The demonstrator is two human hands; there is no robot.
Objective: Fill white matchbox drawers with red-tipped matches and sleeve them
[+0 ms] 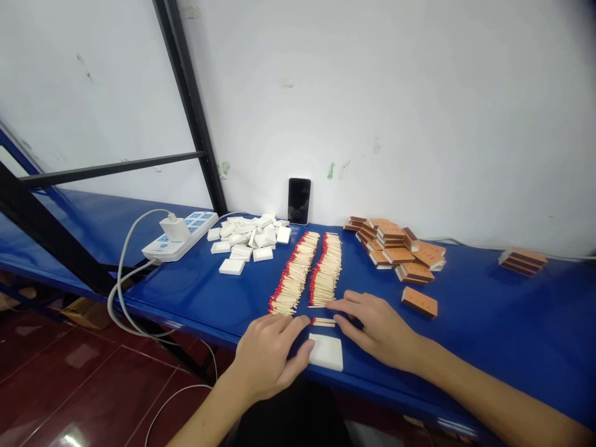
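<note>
A few red-headed matches (323,322) lie side by side on the blue table, between my two hands. My left hand (272,351) is open, its index fingertip beside the match heads and its thumb against the left edge of a white matchbox tray (326,352). On the other side, my right hand (372,323) is open too; its thumb tip meets the plain match ends, and its index finger reaches the near end of the right-hand row of matches (326,273). A second long row of matches (295,273) runs parallel on the left.
White matchbox trays (231,266) are heaped at the back left. Orange matchbox sleeves (392,256) are piled at the back right, with a single sleeve (419,302) nearer. A phone (298,201) leans on the wall. A power strip (181,237) with cables lies left.
</note>
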